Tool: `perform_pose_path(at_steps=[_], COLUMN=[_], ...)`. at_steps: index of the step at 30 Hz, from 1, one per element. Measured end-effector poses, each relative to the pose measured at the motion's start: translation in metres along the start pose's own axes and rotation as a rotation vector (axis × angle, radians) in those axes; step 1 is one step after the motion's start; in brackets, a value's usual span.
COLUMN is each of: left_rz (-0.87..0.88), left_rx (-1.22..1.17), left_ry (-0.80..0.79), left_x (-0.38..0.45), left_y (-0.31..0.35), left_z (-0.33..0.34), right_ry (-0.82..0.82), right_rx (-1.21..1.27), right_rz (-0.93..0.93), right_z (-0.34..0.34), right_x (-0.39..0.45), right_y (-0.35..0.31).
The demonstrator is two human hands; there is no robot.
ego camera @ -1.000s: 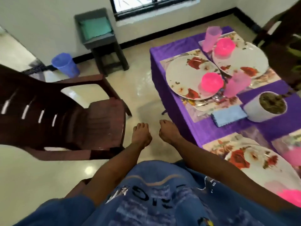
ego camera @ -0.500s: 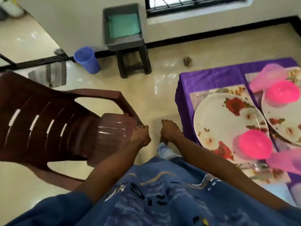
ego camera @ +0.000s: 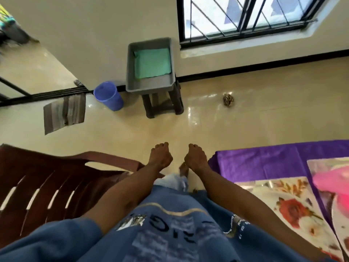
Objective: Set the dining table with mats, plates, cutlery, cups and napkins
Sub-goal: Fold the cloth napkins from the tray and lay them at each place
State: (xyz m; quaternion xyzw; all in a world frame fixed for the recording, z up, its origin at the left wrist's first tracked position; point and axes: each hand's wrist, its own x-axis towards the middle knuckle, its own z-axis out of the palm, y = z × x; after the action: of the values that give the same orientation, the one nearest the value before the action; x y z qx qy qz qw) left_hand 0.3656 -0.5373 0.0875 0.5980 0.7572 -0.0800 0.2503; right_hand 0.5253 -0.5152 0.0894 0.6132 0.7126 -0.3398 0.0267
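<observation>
My left hand (ego camera: 160, 157) and my right hand (ego camera: 196, 157) hang side by side in front of me over the floor, fingers loosely curled, holding nothing. The dining table under a purple cloth (ego camera: 264, 161) is at the right, just right of my right hand. A floral mat (ego camera: 279, 205) lies on it, and a blurred pink cup (ego camera: 332, 178) shows at the right edge. By the far wall, a grey tray (ego camera: 130, 72) on a dark stool (ego camera: 162, 104) holds a folded green napkin (ego camera: 152, 63).
A dark brown plastic chair (ego camera: 47, 186) stands close at my left, its armrest near my left hand. A blue cup (ego camera: 108, 96), a striped floor mat (ego camera: 64, 112) and a small crumpled scrap (ego camera: 228, 99) lie on the tiled floor.
The view has swung left and up: the table and its plates slid to the right edge, and the tray on the stool came nearer. Both hands stay held out, holding nothing.
</observation>
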Motion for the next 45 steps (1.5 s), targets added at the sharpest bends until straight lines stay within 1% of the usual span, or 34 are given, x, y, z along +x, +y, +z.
perform_pose_path(at_steps=[4, 7, 10, 14, 17, 20, 26, 31, 36, 39, 42, 45], left_rz=[-0.016, -0.019, -0.029, -0.105, -0.126, -0.157, -0.195, -0.249, -0.28, -0.285, -0.28, -0.289], left_rx=[-0.043, -0.064, -0.099, -0.215, -0.186, -0.183, -0.194, -0.221, -0.265, -0.292, -0.305, -0.317], left_ry=[0.023, 0.035, 0.063, 0.156, 0.135, 0.102, 0.0, -0.113, -0.15, -0.169, -0.184, -0.213], left_x=[0.07, 0.127, 0.186, 0.263, 0.305, 0.342, 0.409, 0.467, 0.525, 0.555, 0.581, 0.607], left_y=[-0.005, -0.015, -0.038, -0.073, -0.098, -0.117, -0.14, -0.144, -0.141, -0.145, -0.152, -0.161], left_z=[-0.037, -0.061, -0.099, -0.164, -0.191, -0.204, -0.221, -0.248, -0.266, -0.264, -0.251, -0.231], right_ry=[0.016, 0.031, 0.055, 0.072, 0.073, 0.036, -0.056, -0.121, -0.169, -0.16, -0.101, -0.029], right_rx=[0.018, -0.042, -0.072, -0.063, -0.029, -0.063, -0.137, -0.081, -0.08, -0.177, -0.369, -0.569], right_rz=[0.01, -0.022, -0.039, -0.029, -0.056, -0.076, -0.069, -0.025, -0.004, -0.047, -0.164, -0.216], right_z=[-0.026, -0.045, -0.073, -0.11, -0.122, -0.128, -0.138, -0.149, -0.15, -0.141, -0.123, -0.104], right_x=[0.061, 0.126, 0.197, 0.277, 0.327, 0.372, 0.458, 0.524, 0.577, 0.605, 0.632, 0.664], right_y=[-0.018, -0.041, -0.074, -0.127, -0.158, -0.177, -0.19, -0.199, -0.199, -0.194, -0.185, -0.177])
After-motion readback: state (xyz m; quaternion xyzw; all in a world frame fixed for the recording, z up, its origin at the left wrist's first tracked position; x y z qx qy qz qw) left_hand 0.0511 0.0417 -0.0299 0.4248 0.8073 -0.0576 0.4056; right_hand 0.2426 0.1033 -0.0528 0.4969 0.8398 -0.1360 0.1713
